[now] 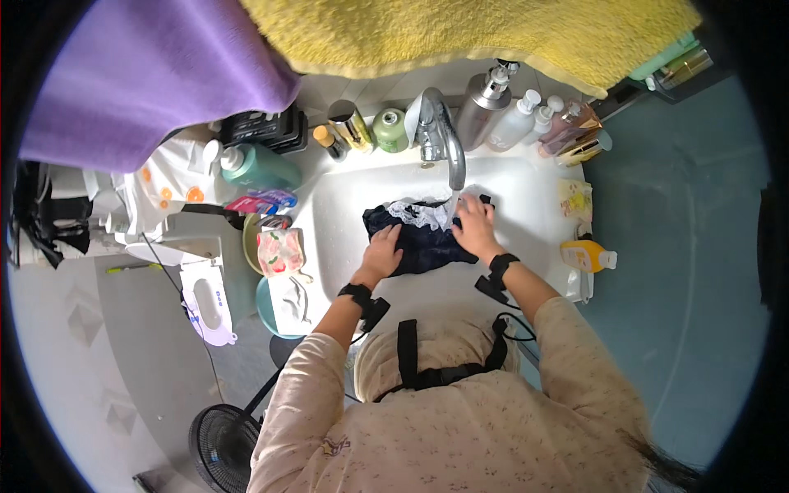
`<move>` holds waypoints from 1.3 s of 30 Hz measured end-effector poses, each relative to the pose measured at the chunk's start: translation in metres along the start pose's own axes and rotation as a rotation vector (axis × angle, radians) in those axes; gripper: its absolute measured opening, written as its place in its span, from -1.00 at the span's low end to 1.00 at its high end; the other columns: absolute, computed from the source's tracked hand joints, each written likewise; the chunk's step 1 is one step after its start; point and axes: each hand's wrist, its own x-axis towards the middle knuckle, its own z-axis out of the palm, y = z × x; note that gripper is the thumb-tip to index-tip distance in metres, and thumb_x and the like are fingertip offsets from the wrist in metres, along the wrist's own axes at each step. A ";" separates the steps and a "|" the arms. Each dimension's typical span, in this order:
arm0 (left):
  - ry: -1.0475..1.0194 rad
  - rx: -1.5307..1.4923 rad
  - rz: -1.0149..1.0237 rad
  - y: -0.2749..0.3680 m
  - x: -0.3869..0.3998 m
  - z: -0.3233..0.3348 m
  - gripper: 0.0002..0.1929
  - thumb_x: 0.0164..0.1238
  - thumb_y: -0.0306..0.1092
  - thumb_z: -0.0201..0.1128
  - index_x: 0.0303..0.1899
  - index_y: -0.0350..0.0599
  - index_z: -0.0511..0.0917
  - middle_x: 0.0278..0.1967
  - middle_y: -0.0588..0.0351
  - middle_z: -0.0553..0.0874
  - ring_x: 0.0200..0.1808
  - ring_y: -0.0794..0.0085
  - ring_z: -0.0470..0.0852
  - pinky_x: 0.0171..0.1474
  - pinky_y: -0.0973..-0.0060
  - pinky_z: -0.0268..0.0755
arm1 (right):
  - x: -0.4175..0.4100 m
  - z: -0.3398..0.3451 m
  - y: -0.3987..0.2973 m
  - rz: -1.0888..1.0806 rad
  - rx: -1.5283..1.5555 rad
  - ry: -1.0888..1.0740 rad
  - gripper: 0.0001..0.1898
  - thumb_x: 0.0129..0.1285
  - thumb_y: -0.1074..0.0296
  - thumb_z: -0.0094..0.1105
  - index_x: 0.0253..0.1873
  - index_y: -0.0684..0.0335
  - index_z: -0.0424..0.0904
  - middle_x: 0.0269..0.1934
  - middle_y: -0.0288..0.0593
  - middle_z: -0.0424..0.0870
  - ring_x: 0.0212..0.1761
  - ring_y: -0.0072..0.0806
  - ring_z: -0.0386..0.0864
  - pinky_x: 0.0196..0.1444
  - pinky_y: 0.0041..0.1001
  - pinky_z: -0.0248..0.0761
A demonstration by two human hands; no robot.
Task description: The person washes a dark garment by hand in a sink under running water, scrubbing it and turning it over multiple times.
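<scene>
A dark navy garment [425, 249] with a white lace trim [425, 214] lies spread in the white washbasin [524, 185]. My left hand [380, 252] rests on its left part, fingers over the cloth. On the right side, my right hand [476, 225] touches the garment beside the lace, fingers slightly spread. Whether either hand pinches the fabric cannot be made out. Above the cloth hangs the spout of a chrome faucet [456, 154], and a stream of water [452, 206] runs from it next to my right fingers.
Pump bottles [515, 120] and a green bottle [390, 130] line the basin's back ledge. An orange bottle [582, 256] lies on the right rim; a patterned pouch [280, 251] is on the left. Yellow [468, 31] and purple [166, 74] towels hang overhead. A fan [225, 447] stands lower left.
</scene>
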 end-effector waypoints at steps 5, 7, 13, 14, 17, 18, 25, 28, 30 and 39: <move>-0.154 0.274 0.007 0.037 0.043 0.023 -0.05 -0.07 -0.23 0.43 0.41 0.10 0.05 0.43 -0.03 0.04 0.46 0.11 -0.01 0.40 0.07 -0.03 | 0.007 0.025 -0.011 0.048 0.080 -0.113 -0.20 0.02 -0.01 0.30 0.32 0.29 0.26 0.43 0.12 -0.06 0.49 -0.04 -0.15 0.36 0.12 -0.26; -0.219 0.307 -0.013 0.044 0.055 0.031 0.13 -0.23 -0.09 0.52 0.43 0.09 -0.04 0.45 0.04 0.00 0.48 0.15 -0.08 0.39 -0.10 -0.14 | 0.011 0.036 -0.008 0.057 0.089 -0.126 -0.25 0.06 -0.04 0.24 0.30 0.26 0.30 0.44 0.06 -0.07 0.49 -0.07 -0.15 0.35 0.15 -0.26; -0.322 0.308 -0.132 0.063 0.066 0.046 0.21 -0.40 0.00 0.58 0.40 0.02 0.00 0.41 0.04 0.12 0.45 0.24 0.04 0.34 -0.17 -0.12 | 0.004 0.062 0.001 0.001 0.003 -0.035 -0.43 0.15 -0.03 0.14 0.22 0.12 0.40 0.38 -0.12 0.15 0.47 -0.19 -0.04 0.33 0.16 -0.21; -0.370 0.296 -0.129 0.066 0.071 0.044 0.13 -0.41 0.01 0.58 0.33 -0.01 0.10 0.32 0.05 0.26 0.38 0.25 0.17 0.31 -0.12 -0.04 | 0.002 0.060 0.003 -0.013 -0.029 -0.071 -0.48 0.17 0.00 0.12 0.19 0.10 0.41 0.23 -0.13 0.35 0.41 -0.23 0.08 0.30 0.15 -0.14; -0.466 0.273 -0.116 0.065 0.074 0.039 -0.02 -0.43 0.05 0.57 0.18 -0.05 0.28 0.10 0.08 0.51 0.19 0.25 0.43 0.23 -0.01 0.12 | 0.007 0.047 -0.001 -0.027 -0.041 -0.335 -0.46 0.15 -0.05 0.13 0.18 0.09 0.40 0.11 -0.14 0.45 0.33 -0.27 0.20 0.26 0.08 -0.07; -0.504 0.257 -0.095 0.063 0.075 0.041 -0.09 -0.44 0.08 0.57 0.09 -0.06 0.35 -0.05 0.10 0.62 0.07 0.25 0.55 0.18 0.07 0.19 | 0.005 0.049 0.003 -0.023 -0.038 -0.336 -0.46 0.15 -0.05 0.13 0.18 0.09 0.40 0.11 -0.14 0.45 0.33 -0.27 0.20 0.26 0.08 -0.07; -0.520 0.165 -0.122 0.056 0.071 0.049 -0.20 -0.47 0.14 0.54 -0.07 -0.06 0.45 -0.24 0.05 0.69 -0.11 0.20 0.64 0.09 0.20 0.20 | 0.009 0.051 0.007 0.037 0.140 -0.430 -0.28 0.04 -0.25 0.12 0.19 0.16 0.33 0.00 0.00 0.54 0.22 -0.19 0.32 0.23 -0.02 -0.05; -0.462 0.112 -0.148 0.051 0.070 0.050 -0.24 -0.48 0.13 0.53 -0.12 -0.03 0.47 -0.26 0.06 0.69 -0.12 0.21 0.63 0.08 0.22 0.18 | 0.027 0.037 0.004 0.121 0.103 -0.636 0.01 -0.03 -0.28 0.19 0.44 0.17 -0.01 0.07 -0.01 0.54 0.26 -0.20 0.31 0.26 -0.02 -0.04; -0.444 0.092 -0.150 0.049 0.068 0.052 -0.25 -0.49 0.13 0.53 -0.14 -0.03 0.47 -0.27 0.07 0.69 -0.12 0.21 0.63 0.08 0.23 0.17 | 0.033 0.034 0.003 0.178 0.115 -0.696 0.09 -0.09 -0.34 0.19 0.46 0.16 -0.04 0.10 0.06 0.53 0.31 -0.15 0.28 0.29 0.02 -0.05; -0.367 0.061 -0.091 0.043 0.065 0.059 -0.30 -0.48 0.11 0.53 -0.20 -0.03 0.46 -0.31 0.06 0.68 -0.16 0.17 0.62 0.04 0.24 0.18 | 0.021 0.048 0.008 0.049 0.119 -0.556 -0.02 -0.01 -0.34 0.14 0.43 0.15 0.08 0.10 0.06 0.51 0.27 -0.14 0.30 0.30 -0.01 -0.07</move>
